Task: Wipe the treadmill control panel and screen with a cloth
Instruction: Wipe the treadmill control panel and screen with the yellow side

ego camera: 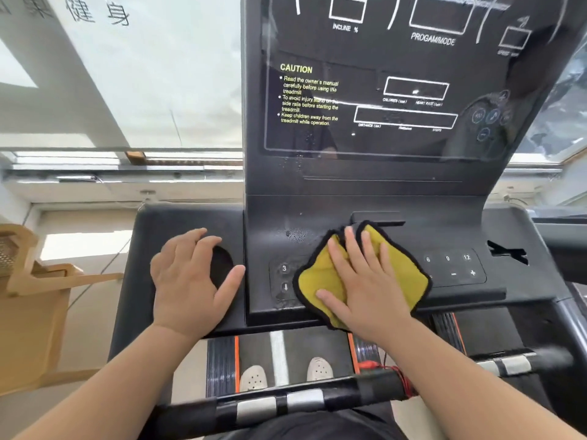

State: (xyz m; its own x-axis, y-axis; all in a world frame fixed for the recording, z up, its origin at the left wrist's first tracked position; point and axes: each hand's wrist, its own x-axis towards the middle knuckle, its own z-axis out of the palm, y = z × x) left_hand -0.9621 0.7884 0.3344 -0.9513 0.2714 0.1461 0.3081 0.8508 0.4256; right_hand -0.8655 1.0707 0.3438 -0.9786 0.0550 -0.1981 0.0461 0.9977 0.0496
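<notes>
A yellow cloth (409, 277) with a black edge lies folded on the black treadmill control panel (454, 268), over its middle buttons. My right hand (365, 281) presses flat on the cloth, fingers spread. My left hand (190, 277) rests open on the console's left wing, beside a round cup recess (222, 265). The tall dark screen (397, 90) rises behind, with yellow caution text and white display outlines. Water droplets dot the screen's lower left and the panel just above the cloth.
A black handlebar (301, 404) with silver grip pads and a red cord crosses near my body. Below it are the treadmill belt (279, 347) and two white shoes. A wooden chair (35, 281) stands at left. Windows run behind the console.
</notes>
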